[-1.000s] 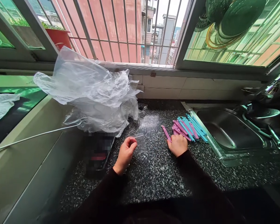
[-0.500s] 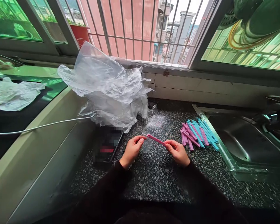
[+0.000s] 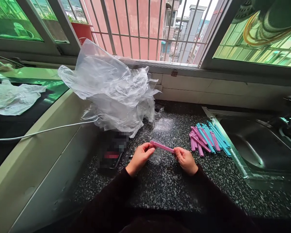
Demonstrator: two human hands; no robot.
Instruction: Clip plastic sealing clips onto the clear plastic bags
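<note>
A long pink plastic bag clip [image 3: 163, 147] is stretched between my two hands above the speckled counter. My left hand [image 3: 140, 158] pinches its left end between thumb and fingers. At the other end, the fingertips of my right hand [image 3: 186, 161] are closed on the clip. A bit of clear plastic [image 3: 156, 157] shows just below the clip; whether it is attached or lies on the counter I cannot tell. To the right of my right hand lies a loose pile of pink bag clips [image 3: 196, 141] and blue bag clips [image 3: 218, 137].
Crumpled clear plastic bags [image 3: 111, 87] are heaped at the back left, with a dark phone [image 3: 113, 155] in front. A white cable [image 3: 50, 131] runs leftward from the heap. At the right is a steel sink [image 3: 244, 142]. A barred window is behind the counter [image 3: 165, 194].
The pink clip has turned so that its broader face shows, and my left hand has shifted slightly right along it. My right hand keeps its grip. The view has moved a little.
</note>
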